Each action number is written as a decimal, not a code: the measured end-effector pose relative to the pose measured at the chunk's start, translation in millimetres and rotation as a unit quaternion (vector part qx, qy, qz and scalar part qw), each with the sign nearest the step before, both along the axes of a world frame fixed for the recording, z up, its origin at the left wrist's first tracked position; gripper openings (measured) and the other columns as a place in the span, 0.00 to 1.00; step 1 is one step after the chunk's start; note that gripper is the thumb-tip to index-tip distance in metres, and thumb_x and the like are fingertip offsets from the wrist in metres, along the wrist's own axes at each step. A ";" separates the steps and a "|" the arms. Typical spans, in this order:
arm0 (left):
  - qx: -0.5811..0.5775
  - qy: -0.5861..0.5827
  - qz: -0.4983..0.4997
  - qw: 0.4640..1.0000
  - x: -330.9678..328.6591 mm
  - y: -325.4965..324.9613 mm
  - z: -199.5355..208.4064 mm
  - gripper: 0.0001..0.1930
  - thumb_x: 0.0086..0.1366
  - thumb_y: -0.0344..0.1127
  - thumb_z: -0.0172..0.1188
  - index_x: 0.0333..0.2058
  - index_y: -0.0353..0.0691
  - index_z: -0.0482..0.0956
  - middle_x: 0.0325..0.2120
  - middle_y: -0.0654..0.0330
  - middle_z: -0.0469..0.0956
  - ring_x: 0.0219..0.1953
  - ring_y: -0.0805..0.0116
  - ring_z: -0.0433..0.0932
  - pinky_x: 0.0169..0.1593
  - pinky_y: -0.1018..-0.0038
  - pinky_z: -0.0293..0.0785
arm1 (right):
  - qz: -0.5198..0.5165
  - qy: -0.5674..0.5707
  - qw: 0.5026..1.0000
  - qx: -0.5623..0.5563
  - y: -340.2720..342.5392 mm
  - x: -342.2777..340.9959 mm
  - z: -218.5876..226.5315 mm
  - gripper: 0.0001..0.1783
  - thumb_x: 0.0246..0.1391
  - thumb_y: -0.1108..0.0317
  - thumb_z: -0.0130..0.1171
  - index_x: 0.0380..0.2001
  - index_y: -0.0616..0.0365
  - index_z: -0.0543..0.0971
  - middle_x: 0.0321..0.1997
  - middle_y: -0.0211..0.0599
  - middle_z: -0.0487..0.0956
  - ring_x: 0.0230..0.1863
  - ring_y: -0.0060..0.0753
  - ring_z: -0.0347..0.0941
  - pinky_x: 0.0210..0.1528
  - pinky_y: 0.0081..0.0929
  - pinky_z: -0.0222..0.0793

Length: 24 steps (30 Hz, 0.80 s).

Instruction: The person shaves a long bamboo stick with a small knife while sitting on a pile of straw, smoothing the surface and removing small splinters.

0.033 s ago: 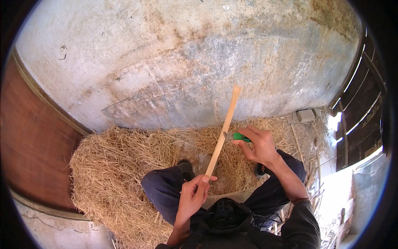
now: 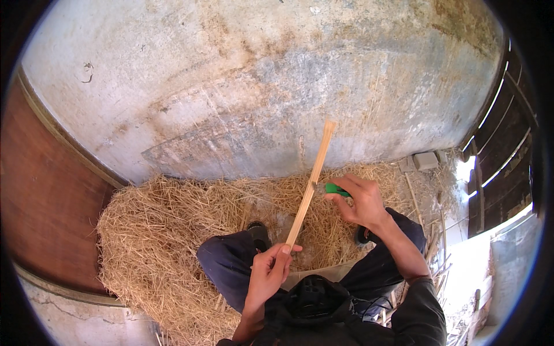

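My left hand (image 2: 270,270) pinches the lower end of a long, flat strip of pale wood or bamboo (image 2: 321,151) between thumb and fingers. The strip slants up and away to the right, its far end in the air in front of the wall. My right hand (image 2: 362,202) is closed round a green-handled knife (image 2: 337,190). Its short blade points left and meets the strip's right edge near mid-length, where a small nick or raised sliver shows. How deep the blade sits cannot be made out.
Loose straw (image 2: 156,242) is heaped on the left and spreads under my legs. A stained wall (image 2: 259,109) rises ahead, with a brown panel (image 2: 52,202) at the left. A grey block (image 2: 426,161) lies by the wall at right; thin sticks (image 2: 444,236) lie along the right side.
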<state>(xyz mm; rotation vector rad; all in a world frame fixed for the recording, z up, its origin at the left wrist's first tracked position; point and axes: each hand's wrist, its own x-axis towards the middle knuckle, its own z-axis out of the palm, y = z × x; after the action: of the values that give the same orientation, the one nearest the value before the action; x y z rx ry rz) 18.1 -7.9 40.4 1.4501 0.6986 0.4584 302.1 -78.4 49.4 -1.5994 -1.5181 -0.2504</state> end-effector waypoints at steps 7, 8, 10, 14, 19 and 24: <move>-0.018 0.002 -0.006 1.000 -9.4 -1.4 -6.0 0.18 0.85 0.39 0.50 0.52 0.31 0.85 0.18 0.74 0.64 0.18 0.87 0.61 0.22 0.81 0.56 | -0.006 0.015 1.000 -0.012 5.0 10.9 -4.8 0.13 0.59 0.65 0.74 0.44 0.59 0.87 0.36 0.43 0.86 0.31 0.48 0.84 0.32 0.39 0.78; -0.020 0.007 -0.010 1.000 -11.4 -2.1 -7.9 0.18 0.85 0.40 0.50 0.52 0.31 0.85 0.18 0.74 0.64 0.18 0.87 0.61 0.22 0.81 0.56 | -0.014 0.022 1.000 -0.007 5.8 16.4 -5.6 0.13 0.60 0.64 0.74 0.44 0.60 0.87 0.36 0.43 0.86 0.31 0.49 0.84 0.33 0.39 0.78; -0.030 0.019 -0.021 0.999 -16.2 -4.6 -10.4 0.19 0.85 0.40 0.50 0.52 0.31 0.85 0.18 0.74 0.63 0.18 0.87 0.61 0.23 0.81 0.56 | -0.038 0.034 0.999 -0.004 6.2 28.3 -3.3 0.13 0.61 0.64 0.73 0.43 0.61 0.87 0.36 0.44 0.86 0.32 0.50 0.84 0.35 0.40 0.78; -0.063 0.028 -0.031 0.997 -22.2 -11.6 -12.6 0.19 0.86 0.41 0.49 0.52 0.31 0.85 0.19 0.74 0.63 0.19 0.86 0.61 0.23 0.82 0.57 | -0.082 0.039 0.995 -0.033 4.2 42.4 10.6 0.13 0.63 0.62 0.71 0.43 0.62 0.87 0.35 0.47 0.86 0.33 0.51 0.84 0.37 0.42 0.78; -0.071 0.004 -0.051 0.996 -26.0 -7.5 -25.1 0.19 0.86 0.40 0.48 0.57 0.32 0.82 0.23 0.72 0.68 0.21 0.84 0.68 0.25 0.82 0.64 | -0.038 0.101 0.993 -0.056 2.3 50.4 3.3 0.14 0.68 0.59 0.67 0.43 0.61 0.87 0.30 0.42 0.84 0.27 0.38 0.79 0.33 0.36 0.74; -0.092 -0.005 -0.104 0.990 -32.0 2.8 -37.6 0.19 0.86 0.38 0.47 0.63 0.32 0.79 0.29 0.69 0.73 0.26 0.82 0.74 0.29 0.82 0.72 | 0.076 0.382 0.912 -0.126 -3.6 46.8 12.0 0.18 0.75 0.56 0.59 0.46 0.62 0.87 0.24 0.26 0.77 0.25 0.19 0.66 0.31 0.27 0.64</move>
<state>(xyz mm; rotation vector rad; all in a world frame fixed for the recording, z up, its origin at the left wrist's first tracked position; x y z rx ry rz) -13.9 -5.1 2.8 1.3279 0.5585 0.2334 348.8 -82.0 61.5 -1.4971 -1.0586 0.6233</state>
